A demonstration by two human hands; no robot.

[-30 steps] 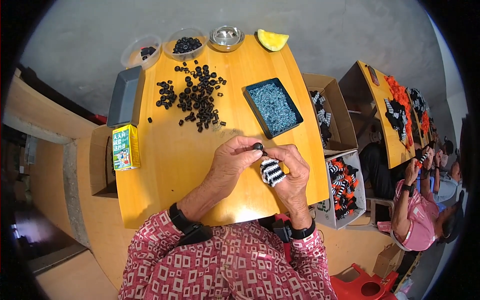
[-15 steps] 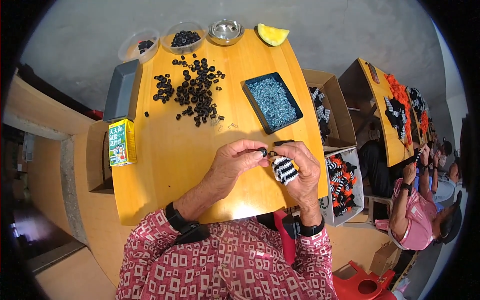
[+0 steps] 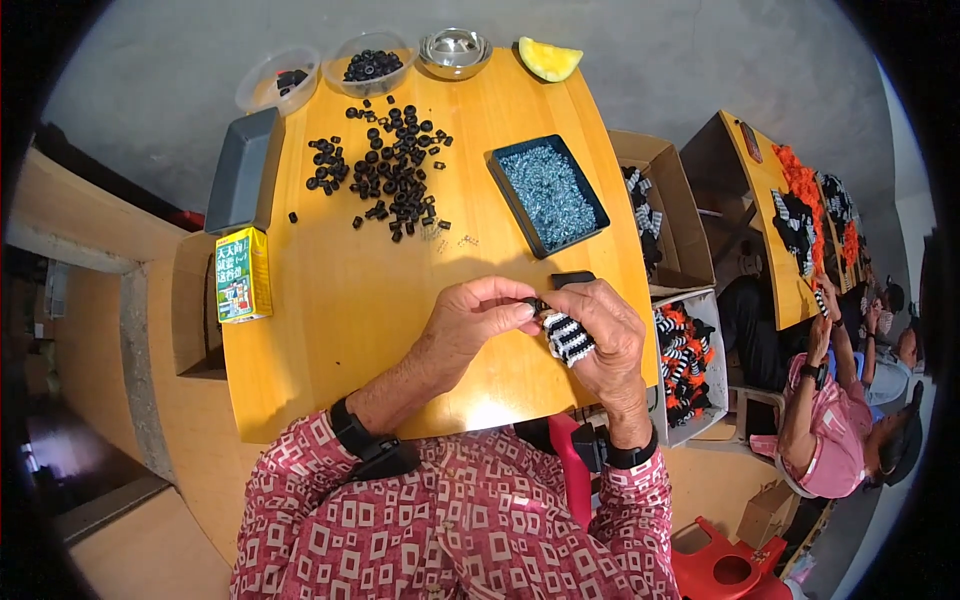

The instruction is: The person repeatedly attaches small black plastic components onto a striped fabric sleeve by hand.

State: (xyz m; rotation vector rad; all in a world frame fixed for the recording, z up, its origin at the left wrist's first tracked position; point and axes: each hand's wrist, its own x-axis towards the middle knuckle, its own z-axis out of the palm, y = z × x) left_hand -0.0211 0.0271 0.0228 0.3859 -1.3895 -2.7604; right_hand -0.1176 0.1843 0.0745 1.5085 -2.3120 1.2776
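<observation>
Black-and-white striped part (image 3: 568, 338) gripped in right hand (image 3: 605, 335) over near edge of yellow wooden table (image 3: 330, 330), left hand (image 3: 470, 325) pinching small black piece (image 3: 533, 304) against it. Farther back: scattered black rings (image 3: 385, 175), blue tray of clear beads (image 3: 548, 195), green carton (image 3: 243, 275), grey box (image 3: 243, 170). Grey concrete floor (image 3: 700, 60) around; another seated worker (image 3: 840, 420) at right.

Green/yellow drink carton (image 3: 243, 274) lies flat at table's (image 3: 330, 300) left edge, below grey rect. box (image 3: 244, 170).
</observation>
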